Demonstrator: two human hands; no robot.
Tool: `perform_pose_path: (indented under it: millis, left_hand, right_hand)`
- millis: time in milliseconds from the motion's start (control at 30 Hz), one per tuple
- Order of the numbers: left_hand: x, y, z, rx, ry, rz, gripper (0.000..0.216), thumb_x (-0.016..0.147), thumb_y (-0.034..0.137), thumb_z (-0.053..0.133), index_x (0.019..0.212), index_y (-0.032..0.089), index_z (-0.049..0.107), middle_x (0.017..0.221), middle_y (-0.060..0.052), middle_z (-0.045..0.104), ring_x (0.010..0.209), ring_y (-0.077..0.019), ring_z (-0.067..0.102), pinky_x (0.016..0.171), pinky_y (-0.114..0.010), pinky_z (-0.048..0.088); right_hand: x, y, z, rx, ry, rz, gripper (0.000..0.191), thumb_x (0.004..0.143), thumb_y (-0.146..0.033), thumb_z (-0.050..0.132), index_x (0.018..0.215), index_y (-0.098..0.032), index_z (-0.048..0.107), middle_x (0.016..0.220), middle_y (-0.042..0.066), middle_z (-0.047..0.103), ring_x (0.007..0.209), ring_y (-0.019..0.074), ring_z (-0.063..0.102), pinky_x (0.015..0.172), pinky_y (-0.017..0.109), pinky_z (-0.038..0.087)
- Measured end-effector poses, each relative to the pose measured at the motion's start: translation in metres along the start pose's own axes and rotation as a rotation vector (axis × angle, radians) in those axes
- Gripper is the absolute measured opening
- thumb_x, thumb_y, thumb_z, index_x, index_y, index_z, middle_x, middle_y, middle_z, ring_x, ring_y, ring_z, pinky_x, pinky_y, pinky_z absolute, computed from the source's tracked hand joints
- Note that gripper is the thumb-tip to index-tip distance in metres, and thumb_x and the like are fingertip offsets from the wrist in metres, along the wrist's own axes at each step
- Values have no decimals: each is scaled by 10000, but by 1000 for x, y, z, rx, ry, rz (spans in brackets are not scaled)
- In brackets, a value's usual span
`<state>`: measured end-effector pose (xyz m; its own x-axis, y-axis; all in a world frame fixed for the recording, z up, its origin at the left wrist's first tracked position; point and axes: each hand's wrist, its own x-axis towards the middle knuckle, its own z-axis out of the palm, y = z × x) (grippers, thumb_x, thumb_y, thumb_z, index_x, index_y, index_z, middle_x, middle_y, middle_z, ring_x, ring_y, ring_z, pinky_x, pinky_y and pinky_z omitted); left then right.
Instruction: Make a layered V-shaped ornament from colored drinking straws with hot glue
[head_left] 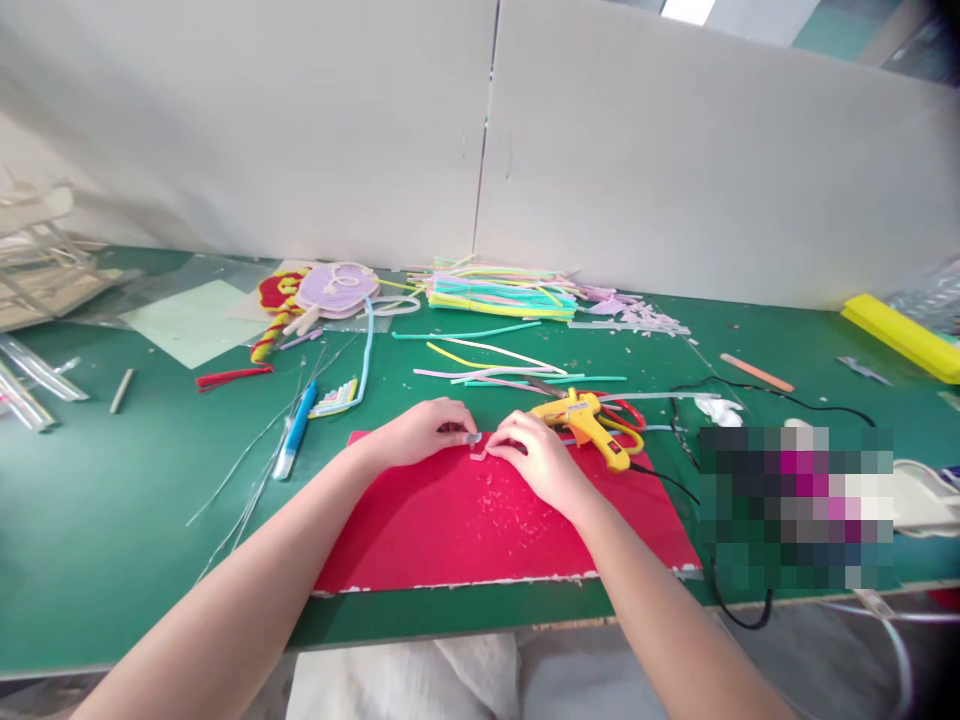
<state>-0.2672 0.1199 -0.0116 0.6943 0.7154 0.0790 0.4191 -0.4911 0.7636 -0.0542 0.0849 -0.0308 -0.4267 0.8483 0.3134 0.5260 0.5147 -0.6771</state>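
We saw the left hand (pixel 426 434) pinching a small pale piece (pixel 476 438) near the far edge of the red board (pixel 420 530); the right hand (pixel 538 462) stood just beside it, fingers narrowly spaced, though whether they gripped anything we could not tell; a yellow glue gun (pixel 597 432) lay rightward.

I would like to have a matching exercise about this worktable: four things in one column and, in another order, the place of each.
1. bare left hand
2. yellow plastic glue gun
3. blue-and-white pen-shaped tool
4. crumpled white tissue

A. left of the flat red board
B. pinching a small whitish piece
C. right of the glue gun
D. just right of the right hand

Pairs: 1-B, 2-D, 3-A, 4-C
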Motion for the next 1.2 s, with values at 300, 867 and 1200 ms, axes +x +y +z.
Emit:
perform_pose_path:
  millis: [300,867,1200]
  left_hand:
    - [-1,3,1,-67,-8,27,232,881,354,489,918,196,655,908,-47,651,868,-168,563,809,-266,410]
    - [-3,8,1,-145,-63,8,240,887,336,484,953,160,634,910,-38,644,831,-140,569,786,-234,429]
    - [-2,11,1,-97,-45,9,237,877,340,495,947,172,647,923,-28,662,853,-140,588,795,-222,431]
  right_hand:
    - [-2,-4,-5,-23,151,-113,84,872,-202,540,842,-216,617,836,15,559,849,149,543,791,287,454]
    - [-3,-9,-10,-196,202,-255,107,893,-193,507,858,-199,608,830,44,573,804,166,528,750,311,454]
    - [-3,-10,-9,-253,190,-278,99,889,-191,518,842,-184,605,818,47,581,796,167,522,738,308,445]
